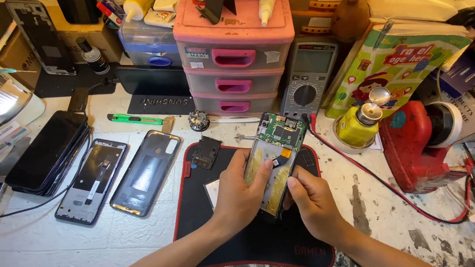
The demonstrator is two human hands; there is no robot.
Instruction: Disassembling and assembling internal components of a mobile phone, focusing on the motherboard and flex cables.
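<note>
Green circuit board and yellowed adhesive show inside the opened smartphone with its back cover off (274, 162), which is held tilted above the black work mat with a red edge (259, 241), near the middle of the scene. The left hand (237, 194) is closed around the phone's left edge, its thumb pressing on the exposed interior, while the right hand (311, 202) grips the lower right side, fingertips curled against the frame. It looks light and thin, stiff along the frame but fragile inside: the board at its far end, the small orange flex connector and the sticky yellow area are best left untouched, so the safest hold is probably by the long side edges. To the left on the white table (40, 251) lie a grey plastic back cover (145, 172) and a dark phone frame (92, 180), well apart from the hands. Behind stands a pink plastic drawer unit (234, 55).
</note>
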